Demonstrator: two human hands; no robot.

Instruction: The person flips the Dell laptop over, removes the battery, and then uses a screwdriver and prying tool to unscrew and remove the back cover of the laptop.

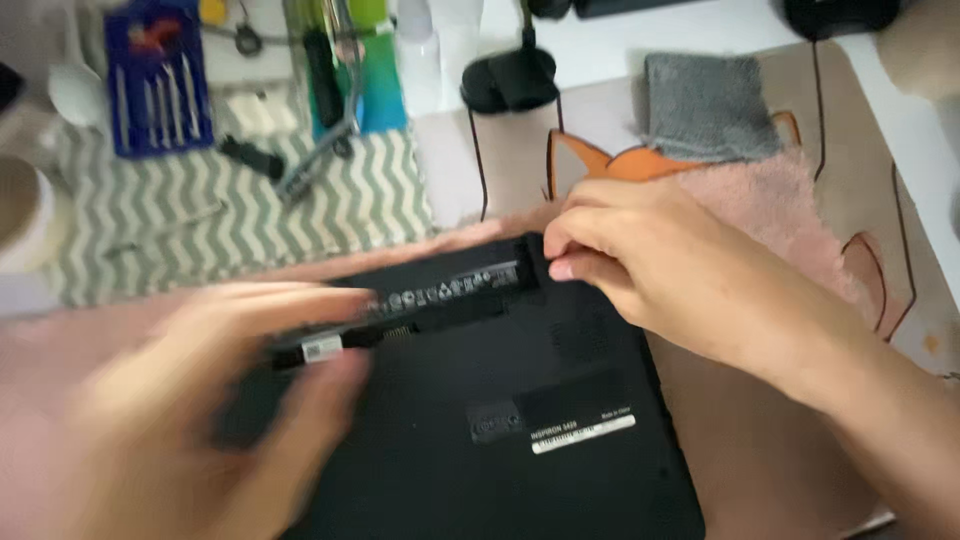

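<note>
A black laptop (520, 440) lies upside down on a pink mat (780, 200). Its long black battery pack (440, 295) sits along the far edge. My left hand (200, 410) is blurred and grips the battery's left end, thumb below and fingers above. My right hand (640, 255) rests on the laptop's far right corner, fingertips pressing at the battery's right end.
A grey cloth (705, 105) lies on the mat behind. A zigzag-patterned cloth (240, 210) at the left carries a blue screwdriver set (160, 80), pliers (320, 150) and small parts. A black lamp base (510, 80) stands at the back.
</note>
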